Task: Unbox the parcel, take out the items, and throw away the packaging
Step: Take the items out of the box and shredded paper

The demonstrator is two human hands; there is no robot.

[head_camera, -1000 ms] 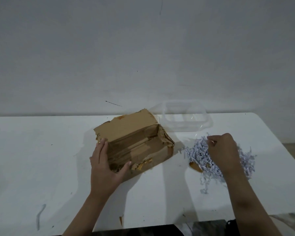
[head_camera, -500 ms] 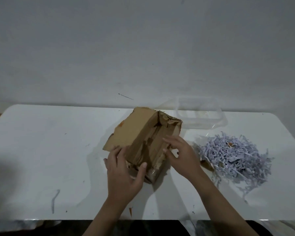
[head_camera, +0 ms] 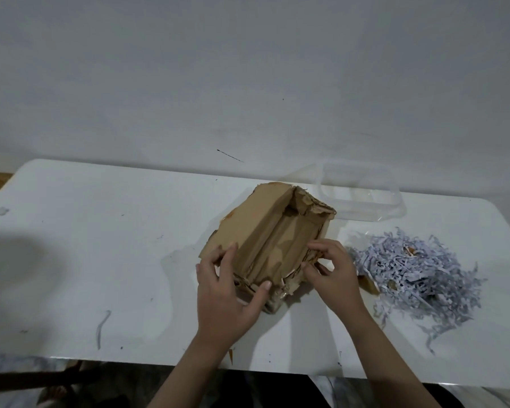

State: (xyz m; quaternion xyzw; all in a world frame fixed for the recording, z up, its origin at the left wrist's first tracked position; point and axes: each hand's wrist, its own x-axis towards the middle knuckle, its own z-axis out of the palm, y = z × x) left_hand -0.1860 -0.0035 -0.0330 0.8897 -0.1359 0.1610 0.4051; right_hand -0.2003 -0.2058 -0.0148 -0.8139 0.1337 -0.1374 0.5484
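Mid-frame on the white table (head_camera: 100,260), the torn cardboard box (head_camera: 265,231) sits between both hands: left hand (head_camera: 227,293) grips its near corner, right hand (head_camera: 333,272) pinches the ragged right wall. Shredded paper (head_camera: 418,272) lies right, a clear plastic tub (head_camera: 362,192) behind.

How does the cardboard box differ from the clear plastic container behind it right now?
The cardboard box is brown, opaque and torn at its edges; the clear plastic container is see-through and looks intact. The box is gripped by the left hand and right hand; the container stands untouched by the wall. The box sits nearer the person, the container farther back. Both are open-topped and on the white table.
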